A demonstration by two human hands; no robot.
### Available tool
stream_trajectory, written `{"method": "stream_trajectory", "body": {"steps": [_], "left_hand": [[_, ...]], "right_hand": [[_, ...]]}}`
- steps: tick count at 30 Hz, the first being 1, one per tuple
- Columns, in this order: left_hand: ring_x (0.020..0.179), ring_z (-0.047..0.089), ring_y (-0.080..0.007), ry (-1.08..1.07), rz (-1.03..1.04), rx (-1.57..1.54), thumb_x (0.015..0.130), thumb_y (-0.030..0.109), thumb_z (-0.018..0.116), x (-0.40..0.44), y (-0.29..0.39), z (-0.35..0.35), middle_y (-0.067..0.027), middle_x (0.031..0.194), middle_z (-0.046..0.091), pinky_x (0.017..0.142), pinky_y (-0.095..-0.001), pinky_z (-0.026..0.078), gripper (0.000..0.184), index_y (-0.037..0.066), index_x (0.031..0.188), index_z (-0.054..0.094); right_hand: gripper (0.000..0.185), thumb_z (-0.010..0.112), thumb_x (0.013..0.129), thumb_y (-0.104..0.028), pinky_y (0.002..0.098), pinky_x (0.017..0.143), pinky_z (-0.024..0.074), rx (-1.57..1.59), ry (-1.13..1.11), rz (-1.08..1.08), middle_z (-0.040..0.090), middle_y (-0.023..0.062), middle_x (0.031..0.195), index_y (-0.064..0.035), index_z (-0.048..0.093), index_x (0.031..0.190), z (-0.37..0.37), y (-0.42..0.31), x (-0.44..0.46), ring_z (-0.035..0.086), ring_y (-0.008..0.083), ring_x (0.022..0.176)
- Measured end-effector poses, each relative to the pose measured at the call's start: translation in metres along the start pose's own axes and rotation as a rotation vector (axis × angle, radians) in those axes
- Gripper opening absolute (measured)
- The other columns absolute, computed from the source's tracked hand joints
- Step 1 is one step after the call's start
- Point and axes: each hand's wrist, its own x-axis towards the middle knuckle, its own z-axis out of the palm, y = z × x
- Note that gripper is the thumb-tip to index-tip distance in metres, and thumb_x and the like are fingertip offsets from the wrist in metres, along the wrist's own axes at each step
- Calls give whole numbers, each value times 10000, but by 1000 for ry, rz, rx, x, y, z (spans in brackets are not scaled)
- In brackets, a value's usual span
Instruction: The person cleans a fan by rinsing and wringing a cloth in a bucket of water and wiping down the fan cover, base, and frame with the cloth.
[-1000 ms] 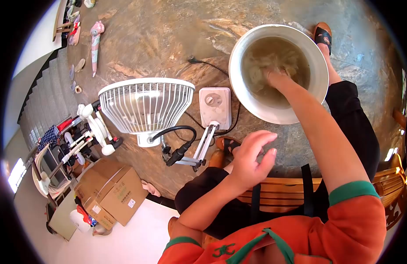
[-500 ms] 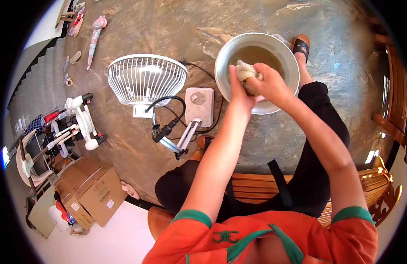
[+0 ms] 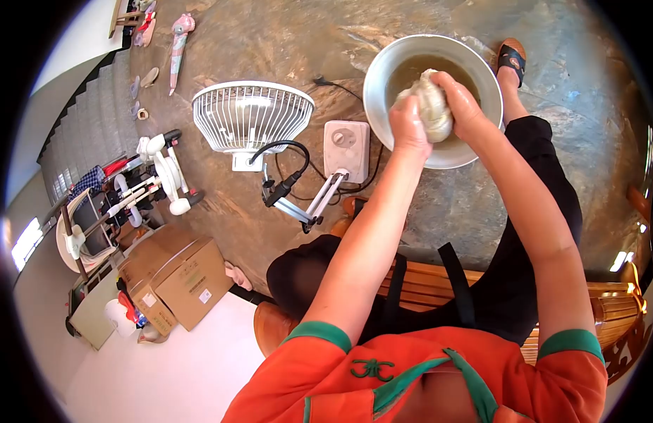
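Note:
A wet, pale bundle [image 3: 434, 109], which looks like bunched cloth, is squeezed between my two hands above a large round metal basin [image 3: 377, 106]. My left hand [image 3: 409, 127] wraps round its left and lower side. On its right side, my right hand [image 3: 462, 99] has its fingers curled over the top. Cloudy brown water [image 3: 411, 68] lies in the basin below. The bundle hides parts of my fingers and palms.
Left of the basin are a white wire-caged lamp or fan [image 3: 252, 116] and its pink-white base [image 3: 346, 148], with a cable on the floor. Farther left stand a cardboard box [image 3: 189, 282] and a white-framed wheeled item [image 3: 168, 173]. A wooden seat [image 3: 425, 282] is beneath me.
My left hand has come from outside the basin to the bundle. My right hand has risen out of the water, and the bundle now shows larger and longer between both hands.

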Motion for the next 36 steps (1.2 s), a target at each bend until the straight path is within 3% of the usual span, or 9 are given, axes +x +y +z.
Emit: {"method": "stream_trajectory", "body": {"steps": [8,13,17,19,21,26,28,32,36], "left_hand": [[899,596,-195,-260,-37,364,861,194,427,7,15,-8,-113,988,607,816,-338,480,326,-31,1057,558],[760,575,-142,-243,217,643,831,148,466,10,17,-14,-66,857,625,697,-277,460,233,-4,935,607],[1102,500,-264,-23,-301,233,896,444,491,-12,39,-6,-147,1301,419,888,-405,431,612,34,1317,317],[1178,456,-313,-197,-395,-39,842,577,521,-14,47,-12,-143,1363,349,913,-463,429,777,75,1364,241],[1174,469,-307,-217,-256,-187,835,584,528,-7,34,-8,-143,1331,396,909,-439,447,770,63,1349,287],[802,579,-183,75,-28,-129,820,190,626,1,19,-3,-71,871,599,737,-301,476,212,28,950,587],[800,570,-171,233,69,-58,817,156,623,2,16,5,-67,858,592,736,-292,471,194,20,947,575],[889,536,-170,354,281,106,818,123,593,17,12,-2,-94,992,550,791,-281,442,295,-12,1065,506],[981,501,-187,219,282,209,819,107,571,11,20,-4,-119,1101,497,851,-291,418,386,-10,1163,439]], "right_hand": [[263,570,842,-271,319,719,505,179,-174,211,619,80,882,-43,584,973,-14,-2,14,606,181,768],[210,578,813,-195,287,635,487,-132,75,-203,619,58,828,-25,597,935,-8,7,28,591,140,702],[238,560,762,-160,291,687,480,-598,156,-585,633,87,830,-49,594,971,-6,4,23,599,168,742],[225,557,753,-152,294,722,478,-738,192,-871,639,104,813,-54,606,949,11,1,5,603,190,765],[246,550,747,-141,299,762,473,-714,149,-795,639,123,861,-68,609,975,18,8,-1,602,206,797],[301,520,772,-119,245,709,457,-287,9,-337,604,39,869,-62,588,1060,16,10,4,560,134,775],[372,513,777,-125,229,768,424,-101,-32,-244,567,38,929,-50,551,1140,15,6,5,526,132,860],[508,566,810,-252,296,935,366,-366,-144,-399,471,97,1203,-28,452,1251,6,9,8,454,174,1099],[506,642,822,-402,291,848,447,-71,-138,-26,588,78,1067,-33,538,1152,15,9,4,560,147,974]]}}
